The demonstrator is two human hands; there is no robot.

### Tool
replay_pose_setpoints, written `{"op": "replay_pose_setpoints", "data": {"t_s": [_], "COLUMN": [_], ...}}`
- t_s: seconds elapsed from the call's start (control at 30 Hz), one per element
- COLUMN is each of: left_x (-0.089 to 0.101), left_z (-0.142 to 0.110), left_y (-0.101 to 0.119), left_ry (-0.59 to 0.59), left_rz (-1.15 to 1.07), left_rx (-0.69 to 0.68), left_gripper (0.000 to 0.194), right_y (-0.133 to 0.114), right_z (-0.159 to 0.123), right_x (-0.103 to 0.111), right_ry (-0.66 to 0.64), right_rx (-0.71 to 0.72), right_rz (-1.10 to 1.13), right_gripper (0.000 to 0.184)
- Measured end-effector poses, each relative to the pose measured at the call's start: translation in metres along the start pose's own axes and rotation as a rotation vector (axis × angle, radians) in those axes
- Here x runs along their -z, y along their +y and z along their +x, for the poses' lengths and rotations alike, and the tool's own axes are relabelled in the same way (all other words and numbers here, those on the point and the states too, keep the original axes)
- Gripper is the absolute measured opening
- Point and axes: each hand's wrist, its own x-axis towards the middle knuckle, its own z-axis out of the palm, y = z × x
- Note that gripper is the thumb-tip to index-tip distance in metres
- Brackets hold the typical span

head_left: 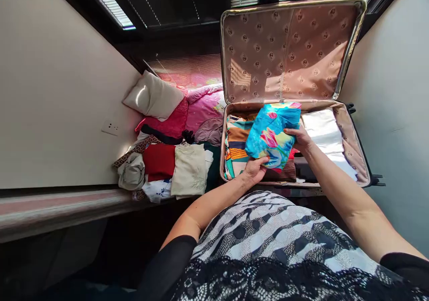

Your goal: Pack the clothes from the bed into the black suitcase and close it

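Note:
A folded blue floral garment (273, 133), bright with pink and yellow tulips, is held between my two hands over the open suitcase (360, 158). My left hand (255, 169) grips its lower left edge, thumb on top. At its right side my right hand (299, 138) pinches the cloth, with the fingers partly hidden underneath. Inside the suitcase, a multicoloured patterned garment (236, 147) lies on the left, and folded white clothes (323, 131) are on the right. Brown ribbed cloth (287, 172) shows below the held garment.
The suitcase lid (290, 53) stands upright against the window. On the left lie a red folded garment (160, 162), a cream folded garment (189, 169), a grey rolled cloth (132, 171), a pale pillow (156, 96) and pink bedding (204, 106). White walls (398, 95) flank both sides.

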Motion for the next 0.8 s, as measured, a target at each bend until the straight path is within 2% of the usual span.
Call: {"op": "replay_pose_setpoints", "data": {"t_s": [0.1, 0.17, 0.27, 0.37, 0.43, 0.53, 0.6, 0.67, 0.73, 0.8], "left_x": [-0.013, -0.013, -0.002, 0.013, 0.023, 0.039, 0.051, 0.062, 0.072, 0.082], "left_z": [0.027, 0.036, 0.035, 0.026, 0.022, 0.021, 0.019, 0.014, 0.008, 0.001], "left_y": [-0.028, -0.039, -0.041, -0.031, -0.025, -0.025, -0.029, -0.034, -0.035, -0.026], "left_ry": [0.164, 0.277, 0.284, 0.187, 0.132, 0.102, 0.1, 0.097, 0.073, 0.052], "left_rz": [0.21, 0.357, 0.462, 0.606, 0.705, 0.769, 0.807, 0.882, 0.949, 0.965], "left_rx": [0.216, 0.362, 0.433, 0.379, 0.3, 0.193, 0.121, 0.054, -0.024, -0.123], "left_gripper": [0.038, 0.029, 0.03, 0.025, 0.017, 0.011, 0.009, 0.01, 0.011, 0.011], "right_y": [0.0, 0.01, 0.033, 0.058, 0.075, 0.102, 0.121, 0.137, 0.149, 0.156], "right_z": [0.03, 0.041, 0.034, 0.014, 0.006, 0.008, 0.014, 0.019, 0.024, 0.029], "right_x": [0.023, 0.031, 0.03, 0.011, -0.004, -0.017, -0.017, -0.011, -0.003, 0.003], "right_ry": [0.202, 0.354, 0.4, 0.248, 0.099, -0.071, -0.149, -0.164, -0.112, -0.081], "right_rx": [-0.01, -0.005, 0.097, 0.266, 0.34, 0.316, 0.256, 0.254, 0.327, 0.412], "right_rz": [-0.448, -0.644, -0.918, -1.339, -1.493, -1.588, -1.605, -1.598, -1.565, -1.533], "right_gripper": [0.053, 0.061, 0.07, 0.072, 0.074, 0.076, 0.073, 0.07, 0.07, 0.07]}}
